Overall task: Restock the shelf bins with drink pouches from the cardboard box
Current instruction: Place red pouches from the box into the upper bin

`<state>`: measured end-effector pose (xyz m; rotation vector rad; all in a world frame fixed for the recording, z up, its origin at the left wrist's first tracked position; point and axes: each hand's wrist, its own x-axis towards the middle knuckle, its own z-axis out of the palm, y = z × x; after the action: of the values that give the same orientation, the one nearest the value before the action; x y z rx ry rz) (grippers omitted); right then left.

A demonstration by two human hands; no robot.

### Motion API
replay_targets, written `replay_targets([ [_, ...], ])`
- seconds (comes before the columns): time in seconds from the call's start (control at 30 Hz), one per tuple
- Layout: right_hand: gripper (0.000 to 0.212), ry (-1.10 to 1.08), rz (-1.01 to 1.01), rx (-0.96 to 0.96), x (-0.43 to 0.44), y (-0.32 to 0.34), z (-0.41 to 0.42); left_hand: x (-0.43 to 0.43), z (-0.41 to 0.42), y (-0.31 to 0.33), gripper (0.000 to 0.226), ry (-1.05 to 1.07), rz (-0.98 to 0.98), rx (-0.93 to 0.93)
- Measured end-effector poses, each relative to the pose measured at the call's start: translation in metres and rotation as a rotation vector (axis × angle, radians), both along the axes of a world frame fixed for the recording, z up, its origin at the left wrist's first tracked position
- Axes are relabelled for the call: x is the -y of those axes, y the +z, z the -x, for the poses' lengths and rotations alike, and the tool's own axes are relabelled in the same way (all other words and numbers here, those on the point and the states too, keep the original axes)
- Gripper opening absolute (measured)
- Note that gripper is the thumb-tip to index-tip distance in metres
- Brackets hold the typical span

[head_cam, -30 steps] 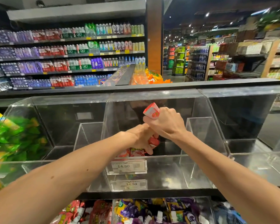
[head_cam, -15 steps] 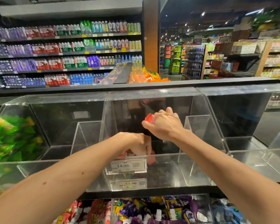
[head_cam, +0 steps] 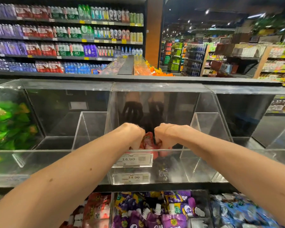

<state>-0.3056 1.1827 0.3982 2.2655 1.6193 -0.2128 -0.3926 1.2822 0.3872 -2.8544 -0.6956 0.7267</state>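
Observation:
Both my hands reach into the middle clear acrylic bin point(head_cam: 196, 102) on the upper shelf. My left hand point(head_cam: 132, 134) and my right hand point(head_cam: 165, 133) are knuckles up, side by side, with fingers curled down onto a small heap of red drink pouches point(head_cam: 148, 142) at the bin's front. One red pouch stands between the two hands and both grip it. The fingertips are hidden behind the hands and the bin's front lip. The cardboard box is out of view.
Two price tags reading 14.90 point(head_cam: 132, 159) hang on the bin front. The left bin holds green pouches point(head_cam: 8, 125). The lower shelf holds red point(head_cam: 97, 209), purple point(head_cam: 163, 211) and blue pouches point(head_cam: 240, 213). A bottle aisle point(head_cam: 64, 38) stands behind.
My right hand has come down from above the bin with its red pouch and now sits low beside my left hand on the heap. The view has tilted slightly downward.

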Motion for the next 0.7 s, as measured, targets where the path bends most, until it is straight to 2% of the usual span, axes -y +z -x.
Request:
replay_targets([
  [0.07,0.03,-0.008,0.051,-0.043,0.002,0.001,0.005,0.0,-0.001,-0.002,0.063,-0.03,-0.027,0.005],
  [0.17,0.016,-0.007,0.047,-0.116,0.003,0.002,0.002,-0.003,-0.002,-0.002,0.065,-0.039,-0.036,-0.009],
  [0.27,0.02,0.058,0.049,-0.132,0.002,0.0,-0.002,-0.004,-0.003,-0.001,0.07,-0.02,-0.006,-0.013],
  [0.33,0.015,0.096,0.006,-0.14,0.002,0.0,-0.004,-0.006,-0.005,0.0,0.071,-0.017,-0.005,-0.02],
  [0.47,0.023,0.034,0.049,-0.186,0.0,-0.003,-0.007,-0.007,-0.007,0.001,0.075,0.003,0.004,-0.038],
  [0.6,0.028,-0.038,0.062,-0.207,0.0,-0.007,-0.012,-0.006,-0.005,0.007,0.065,0.022,0.0,-0.032],
  [0.7,0.016,-0.054,-0.066,-0.24,0.001,-0.004,-0.014,-0.006,0.004,0.014,0.051,0.028,0.05,0.06],
])
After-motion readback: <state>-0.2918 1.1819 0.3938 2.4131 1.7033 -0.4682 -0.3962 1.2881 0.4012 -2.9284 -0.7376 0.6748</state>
